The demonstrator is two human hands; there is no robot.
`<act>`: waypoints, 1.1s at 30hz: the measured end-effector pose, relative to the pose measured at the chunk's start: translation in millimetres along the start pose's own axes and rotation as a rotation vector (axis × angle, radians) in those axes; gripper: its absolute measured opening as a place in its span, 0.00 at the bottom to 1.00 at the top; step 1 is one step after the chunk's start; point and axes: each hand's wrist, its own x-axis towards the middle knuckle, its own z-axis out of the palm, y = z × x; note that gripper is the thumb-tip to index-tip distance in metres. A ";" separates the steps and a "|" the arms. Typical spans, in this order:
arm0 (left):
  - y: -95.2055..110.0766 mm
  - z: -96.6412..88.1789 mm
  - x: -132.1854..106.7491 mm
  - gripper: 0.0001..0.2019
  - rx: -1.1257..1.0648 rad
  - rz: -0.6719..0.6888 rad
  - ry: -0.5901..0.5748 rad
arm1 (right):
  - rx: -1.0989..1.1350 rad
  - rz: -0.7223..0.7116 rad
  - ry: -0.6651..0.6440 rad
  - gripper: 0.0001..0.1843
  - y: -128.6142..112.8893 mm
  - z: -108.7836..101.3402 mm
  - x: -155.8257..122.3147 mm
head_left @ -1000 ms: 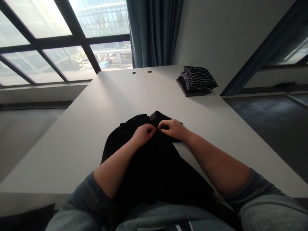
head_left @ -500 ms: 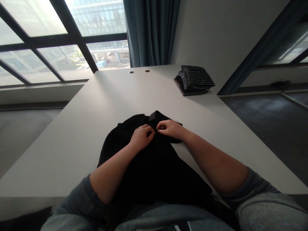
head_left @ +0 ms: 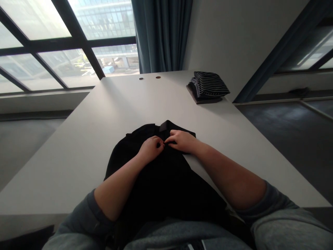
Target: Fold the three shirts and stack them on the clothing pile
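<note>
A black shirt [head_left: 166,184] lies on the white table [head_left: 109,114] in front of me, its collar end away from me and its lower part hanging over the near edge. My left hand [head_left: 151,148] and my right hand [head_left: 182,140] meet just below the collar. Both have their fingers curled and pinched on the shirt's front. What the fingertips hold is too small to make out.
A folded pile of clothes with a black-and-white striped piece [head_left: 208,85] on top sits at the table's far right edge. Two round cable holes [head_left: 149,78] are at the far end. Windows and a blue curtain [head_left: 161,34] stand beyond the table.
My two hands have drawn closer together on the shirt front, the fingertips now touching. The view has shifted slightly.
</note>
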 end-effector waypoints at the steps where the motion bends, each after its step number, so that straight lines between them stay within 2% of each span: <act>1: -0.4 -0.7 -0.1 0.04 0.003 0.002 -0.005 | 0.007 -0.017 -0.002 0.14 1.7 0.3 0.1; 9: -2.1 -4.6 -0.9 0.05 -0.024 -0.033 -0.024 | 0.017 -0.153 0.074 0.10 10.3 11.8 2.5; 14: -5.3 -5.1 -0.8 0.04 -0.043 -0.010 -0.012 | 0.063 -0.226 0.141 0.09 11.4 18.4 2.8; 22: 6.6 -11.4 -7.8 0.08 0.023 0.011 0.035 | 0.094 -0.224 0.156 0.08 4.1 12.4 2.2; 28: 13.7 -9.3 -11.0 0.05 0.094 0.049 0.116 | 0.111 -0.209 0.204 0.06 -1.9 8.9 1.7; 33: 12.7 -7.3 -9.4 0.05 0.106 0.011 0.148 | 0.139 -0.166 0.222 0.08 0.5 13.4 3.7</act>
